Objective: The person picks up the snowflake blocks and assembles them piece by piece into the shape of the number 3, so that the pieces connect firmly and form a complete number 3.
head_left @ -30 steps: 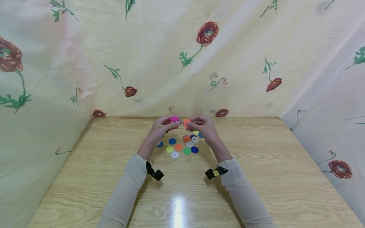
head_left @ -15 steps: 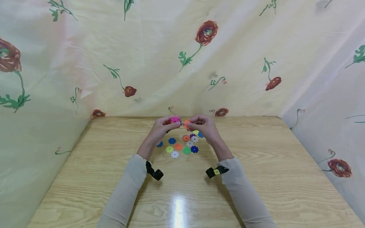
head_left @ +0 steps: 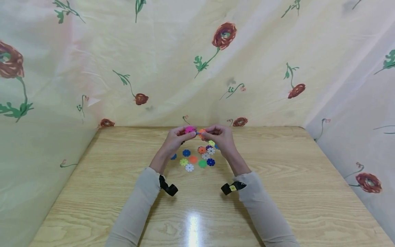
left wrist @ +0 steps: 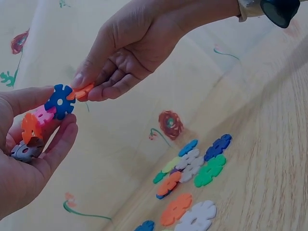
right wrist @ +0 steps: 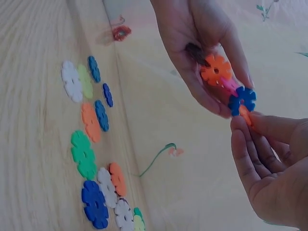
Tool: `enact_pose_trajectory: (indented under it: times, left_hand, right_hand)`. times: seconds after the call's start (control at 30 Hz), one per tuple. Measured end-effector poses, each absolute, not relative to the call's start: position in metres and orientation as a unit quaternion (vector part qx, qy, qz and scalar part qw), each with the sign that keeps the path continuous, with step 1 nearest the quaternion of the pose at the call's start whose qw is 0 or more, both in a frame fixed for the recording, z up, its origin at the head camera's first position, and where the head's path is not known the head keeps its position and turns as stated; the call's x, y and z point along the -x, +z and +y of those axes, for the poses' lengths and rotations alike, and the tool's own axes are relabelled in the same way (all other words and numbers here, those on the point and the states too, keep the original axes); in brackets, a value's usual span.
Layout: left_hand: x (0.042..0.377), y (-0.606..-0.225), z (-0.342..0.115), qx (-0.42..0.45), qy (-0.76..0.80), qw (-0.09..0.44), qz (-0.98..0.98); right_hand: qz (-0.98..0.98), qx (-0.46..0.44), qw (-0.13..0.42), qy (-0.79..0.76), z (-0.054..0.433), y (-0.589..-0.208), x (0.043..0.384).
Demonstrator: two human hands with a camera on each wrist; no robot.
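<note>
My left hand [head_left: 171, 141] grips a short chain of notched plastic snowflake discs above the far part of the table. In the left wrist view the chain runs from a dark grey disc [left wrist: 23, 152] through an orange disc [left wrist: 29, 126] and a pink disc [left wrist: 46, 114] to a blue disc [left wrist: 53, 108]. My right hand [head_left: 223, 140] pinches another orange disc [left wrist: 83, 91] between thumb and fingers. That disc's edge meets the blue disc's edge; how deep their slots interlock cannot be told. Fingers partly hide the grey disc and the right hand's orange disc.
Several loose discs lie on the wooden table [head_left: 197, 195] below my hands, among them a green disc [head_left: 202, 163], a white disc [head_left: 189, 167] and a dark blue disc [head_left: 211, 162]. Some overlap. A flowered cloth [head_left: 172, 68] rises behind the table.
My left hand has shifted very slightly to the right, bringing the chain a little closer to my right hand. The right hand stays almost still, and the loose discs have not moved.
</note>
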State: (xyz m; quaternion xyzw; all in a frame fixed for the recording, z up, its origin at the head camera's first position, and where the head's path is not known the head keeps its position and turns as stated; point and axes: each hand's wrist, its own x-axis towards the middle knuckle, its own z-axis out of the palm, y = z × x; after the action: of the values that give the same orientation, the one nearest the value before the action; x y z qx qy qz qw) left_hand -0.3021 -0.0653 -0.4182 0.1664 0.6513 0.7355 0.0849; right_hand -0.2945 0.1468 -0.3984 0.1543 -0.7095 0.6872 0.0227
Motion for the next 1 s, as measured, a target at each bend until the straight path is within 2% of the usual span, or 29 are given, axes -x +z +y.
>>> enact_pose_trajectory:
  times: [0.3, 0.47, 0.73, 1.0]
  left_hand:
    - [0.3027, -0.4181, -0.0626, -0.173, 0.747, 0.077, 0.637]
    - [0.3016, -0.4147, -0.0598, -0.17, 0.751, 0.091, 0.631]
    - [0.2996, -0.4125, -0.0575, -0.17, 0.753, 0.15, 0.618]
    - [0.2982, -0.4163, -0.0552, -0.185, 0.75, 0.152, 0.617]
  right_hand:
    - [-0.696, -0.127, 0.05, 0.705, 0.1387, -0.403, 0.2941]
    - [-0.698, -0.103, 0.06, 0.707, 0.137, -0.4036, 0.2924]
    - [-0.708, -0.074, 0.031, 0.702, 0.1403, -0.4006, 0.2916]
    - [-0.725, -0.084, 0.003, 0.684, 0.1408, -0.4008, 0.2928]
